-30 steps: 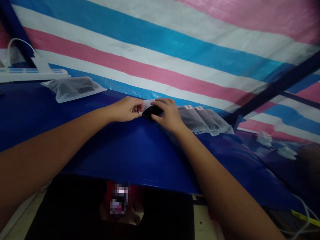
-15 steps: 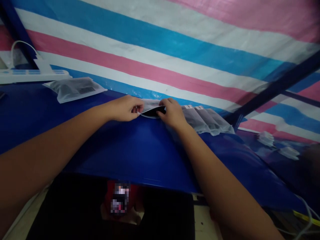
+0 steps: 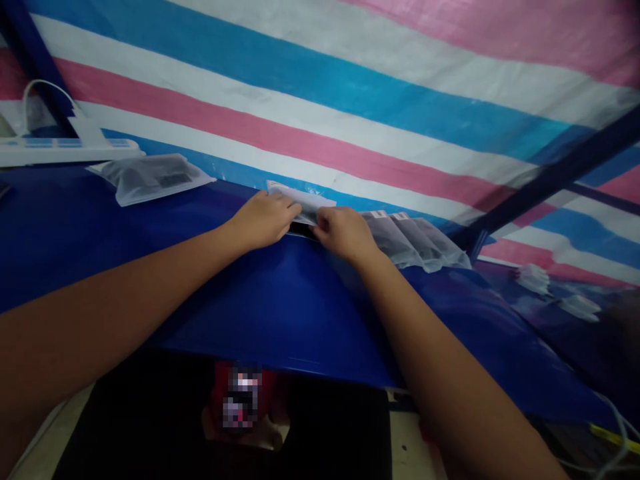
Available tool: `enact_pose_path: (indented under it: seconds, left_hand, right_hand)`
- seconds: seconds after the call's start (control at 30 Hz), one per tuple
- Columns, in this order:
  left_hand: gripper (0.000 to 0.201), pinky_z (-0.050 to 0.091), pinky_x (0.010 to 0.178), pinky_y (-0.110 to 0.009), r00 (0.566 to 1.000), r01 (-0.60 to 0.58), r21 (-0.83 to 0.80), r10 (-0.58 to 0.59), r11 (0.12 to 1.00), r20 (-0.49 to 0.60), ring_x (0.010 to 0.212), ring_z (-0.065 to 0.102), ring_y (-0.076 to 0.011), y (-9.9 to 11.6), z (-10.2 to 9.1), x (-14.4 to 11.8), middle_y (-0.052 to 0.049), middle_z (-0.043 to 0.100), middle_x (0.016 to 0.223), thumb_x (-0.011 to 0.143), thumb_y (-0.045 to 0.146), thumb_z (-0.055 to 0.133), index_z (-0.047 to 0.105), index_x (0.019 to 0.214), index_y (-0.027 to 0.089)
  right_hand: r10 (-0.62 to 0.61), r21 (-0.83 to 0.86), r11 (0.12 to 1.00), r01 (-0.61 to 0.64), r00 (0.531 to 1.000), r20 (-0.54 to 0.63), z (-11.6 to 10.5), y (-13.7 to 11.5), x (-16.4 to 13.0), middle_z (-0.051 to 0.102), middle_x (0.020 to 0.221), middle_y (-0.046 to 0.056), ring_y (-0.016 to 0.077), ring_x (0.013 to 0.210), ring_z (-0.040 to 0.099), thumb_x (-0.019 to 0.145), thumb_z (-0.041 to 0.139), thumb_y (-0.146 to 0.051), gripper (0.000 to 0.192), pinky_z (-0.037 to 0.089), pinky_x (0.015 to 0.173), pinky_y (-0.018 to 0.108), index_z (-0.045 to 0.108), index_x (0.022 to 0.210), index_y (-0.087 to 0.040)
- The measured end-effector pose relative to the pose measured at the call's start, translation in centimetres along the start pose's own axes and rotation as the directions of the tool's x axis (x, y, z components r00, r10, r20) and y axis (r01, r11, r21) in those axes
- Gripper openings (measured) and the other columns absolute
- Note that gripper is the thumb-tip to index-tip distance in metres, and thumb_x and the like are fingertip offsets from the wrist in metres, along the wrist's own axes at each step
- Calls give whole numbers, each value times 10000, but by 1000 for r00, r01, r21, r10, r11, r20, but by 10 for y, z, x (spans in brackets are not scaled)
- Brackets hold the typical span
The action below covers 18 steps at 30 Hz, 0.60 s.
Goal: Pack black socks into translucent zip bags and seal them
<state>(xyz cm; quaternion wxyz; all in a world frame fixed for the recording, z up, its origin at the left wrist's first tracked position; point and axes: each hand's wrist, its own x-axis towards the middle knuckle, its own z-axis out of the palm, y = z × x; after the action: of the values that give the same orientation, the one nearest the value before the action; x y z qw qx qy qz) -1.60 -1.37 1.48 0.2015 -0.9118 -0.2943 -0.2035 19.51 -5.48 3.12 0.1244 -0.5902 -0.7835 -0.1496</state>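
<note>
Both hands meet at a frosted plastic bag near the back of the blue table, with something dark inside or under its near edge. My left hand is closed on the bag's left part, fingers curled over it. On the right side, my right hand pinches the near edge, thumb towards the middle. Just right of that hand lie several filled frosted bags, overlapping in a row, with small white labels at their tops. The fingertips partly hide the held bag.
Another frosted bag with a dark item rests at the left, beside a white power strip. A striped plastic sheet rises behind the blue table. Small white items sit at far right. A person in red is below the table edge.
The bag's mouth, gaping wide before, now looks flattened, and more of its white face shows. My left hand has turned over and moved slightly right; my right hand has curled in more.
</note>
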Motion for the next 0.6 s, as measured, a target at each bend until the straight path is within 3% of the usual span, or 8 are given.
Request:
enact_pose_path:
  seconds: [0.1, 0.17, 0.23, 0.3, 0.47, 0.6]
  left_hand:
    - [200, 431, 808, -363, 997, -80, -65, 79, 995, -24, 938, 596, -246, -1, 3, 0, -120, 650, 1021, 980, 191, 436, 627, 1023, 150]
    - [214, 432, 833, -356, 991, -134, -137, 130, 981, -35, 941, 584, -233, -3, 1, -2, -119, 638, 1041, 993, 186, 416, 628, 989, 158]
    - [235, 435, 843, -351, 987, -159, -216, 156, 963, -29, 941, 574, -223, -4, -2, -3, -118, 625, 1064, 1006, 189, 396, 625, 964, 166]
    - [246, 439, 840, -346, 985, -170, -290, 172, 942, -19, 925, 568, -215, -5, -4, -4, -116, 617, 1065, 1013, 196, 385, 619, 944, 168]
    - [236, 446, 841, -338, 979, -196, -380, 204, 904, -20, 935, 568, -213, -7, -7, -4, -109, 621, 1040, 1012, 215, 395, 605, 914, 172]
    - [168, 446, 855, -364, 981, -183, -271, 192, 945, 5, 953, 579, -240, -8, -7, -6, -119, 630, 1043, 960, 202, 451, 614, 940, 169]
  right_hand:
    - [3, -64, 998, -4, 1000, -12, 2, -4, -1, 667, 841, 77, 223, 775, 557, 877, 590, -280, 95, 310, 621, 325, 610, 818, -208]
    - [-20, -85, 996, 13, 996, -86, 7, -4, -1, 668, 999, 129, 269, 927, 569, 871, 580, -244, 75, 375, 695, 342, 628, 894, -191]
    - [-50, -57, 997, 42, 986, -157, 13, -3, -1, 626, 1175, 166, 294, 1058, 546, 868, 567, -210, 131, 418, 779, 361, 632, 976, -173]
    - [-47, -14, 999, 45, 983, -178, 17, -3, -1, 589, 1263, 167, 288, 1060, 548, 880, 548, -206, 161, 437, 786, 368, 633, 1013, -170]
    - [44, -29, 998, -49, 987, -156, 19, -5, -2, 592, 1208, 170, 241, 835, 563, 905, 519, -239, 180, 407, 647, 354, 652, 995, -157]
    - [24, -30, 999, -26, 996, -81, 19, -1, 0, 621, 1057, 151, 233, 796, 558, 907, 492, -197, 152, 397, 665, 349, 632, 955, -167]
